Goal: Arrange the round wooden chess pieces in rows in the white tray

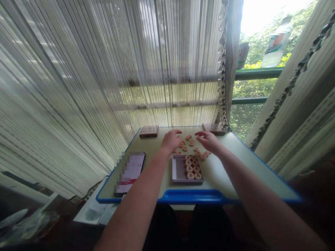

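Left hand (170, 141) fingers curl palm-down; whether they pinch anything I cannot tell. Right hand (209, 141) fingers are loosely spread and empty. Between them lie the loose round wooden game discs (188, 141), with more rowed in the shallow grey tray (179, 170) on the blue-rimmed pale table (235, 167). This looks like mid-gathering; the next pick needs a fingertip pinch on one disc.

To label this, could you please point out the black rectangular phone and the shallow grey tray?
Black rectangular phone (130, 171): head view, lit screen.
Shallow grey tray (179, 170): head view, bare floor.
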`<state>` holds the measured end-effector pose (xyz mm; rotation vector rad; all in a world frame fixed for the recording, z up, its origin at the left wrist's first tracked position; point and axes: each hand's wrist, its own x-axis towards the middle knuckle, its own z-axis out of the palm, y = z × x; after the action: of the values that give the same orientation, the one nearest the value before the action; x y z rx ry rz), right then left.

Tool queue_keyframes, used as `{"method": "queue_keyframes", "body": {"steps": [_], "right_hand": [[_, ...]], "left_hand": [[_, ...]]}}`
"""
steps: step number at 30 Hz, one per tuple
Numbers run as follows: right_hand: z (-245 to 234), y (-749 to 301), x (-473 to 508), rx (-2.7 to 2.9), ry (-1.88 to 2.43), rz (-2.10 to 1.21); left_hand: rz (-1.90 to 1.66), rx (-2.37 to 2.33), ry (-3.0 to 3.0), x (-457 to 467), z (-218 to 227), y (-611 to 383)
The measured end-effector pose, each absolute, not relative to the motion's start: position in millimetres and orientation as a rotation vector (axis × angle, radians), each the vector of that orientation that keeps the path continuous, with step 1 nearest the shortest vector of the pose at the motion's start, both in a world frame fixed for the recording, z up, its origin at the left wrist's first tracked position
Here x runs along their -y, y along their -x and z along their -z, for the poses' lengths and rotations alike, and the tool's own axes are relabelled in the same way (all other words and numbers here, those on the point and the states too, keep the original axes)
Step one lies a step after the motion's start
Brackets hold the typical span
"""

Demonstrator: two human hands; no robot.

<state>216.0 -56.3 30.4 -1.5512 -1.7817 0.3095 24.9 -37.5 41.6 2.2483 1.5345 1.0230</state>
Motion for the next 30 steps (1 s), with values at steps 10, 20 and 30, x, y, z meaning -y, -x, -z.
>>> {"method": "queue_keyframes", "body": {"steps": [10, 20, 30], "right_hand": [[14, -240, 16, 1.983, 1.846, -0.073], [14, -231, 17, 2.070, 1.865, -0.029], [8, -236, 22, 1.946, 1.876, -0.174]], "left_hand": [[-0.631, -1.690, -2.324, 2, -4, -24], [-0.508, -1.685, -2.338, 3, -8, -25], [-0.558, -1.706, -2.344, 3, -7, -18]]}}
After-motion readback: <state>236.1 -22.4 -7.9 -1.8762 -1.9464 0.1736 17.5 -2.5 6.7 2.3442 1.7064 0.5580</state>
